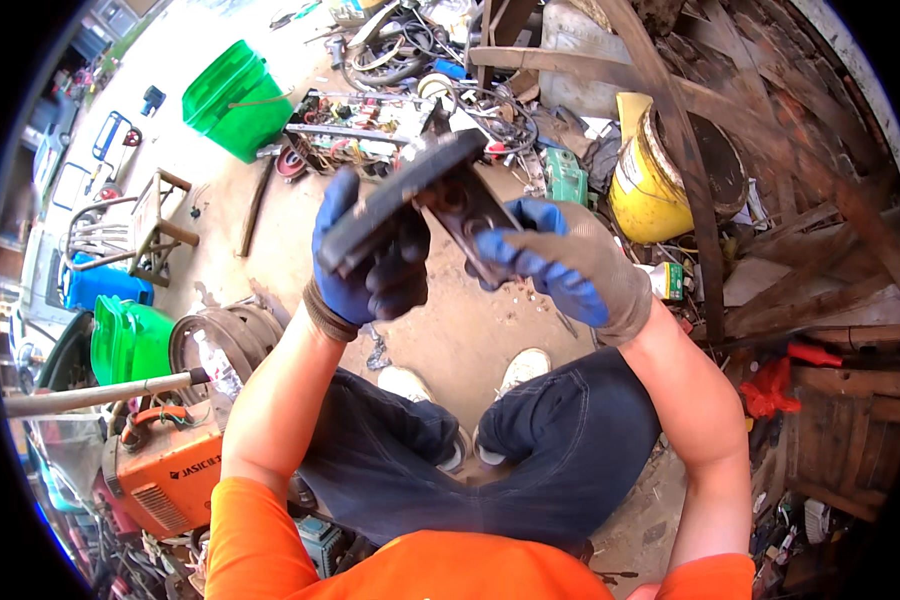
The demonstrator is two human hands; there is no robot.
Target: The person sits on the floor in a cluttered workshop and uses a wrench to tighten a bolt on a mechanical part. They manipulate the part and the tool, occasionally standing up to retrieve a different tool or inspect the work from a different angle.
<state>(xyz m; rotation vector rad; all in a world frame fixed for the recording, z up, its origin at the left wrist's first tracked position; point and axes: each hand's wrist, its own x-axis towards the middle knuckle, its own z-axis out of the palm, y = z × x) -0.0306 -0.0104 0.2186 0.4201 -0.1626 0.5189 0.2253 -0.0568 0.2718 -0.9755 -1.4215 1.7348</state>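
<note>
Both hands wear blue-coated work gloves with grey-brown knit backs. Between them, above my knees, is a dark metal part: a long black plate [405, 195], tilted up toward the right, with a brownish channel-shaped bracket [470, 218] angled down from it. My left hand [370, 270] grips the black plate from below, its thumb up along the left side. Closed round the lower right end of the bracket are the fingers of my right hand [570, 262]. I cannot tell whether plate and bracket are one piece.
Ahead lies a heap of scrap and cables [400, 65], with a green bucket [235, 100] to its left. A yellow bucket [655, 185] and leaning timber [695, 200] stand at right. An orange welding machine [165, 470], a wheel rim [220, 340] and a wooden handle [100, 393] crowd the left.
</note>
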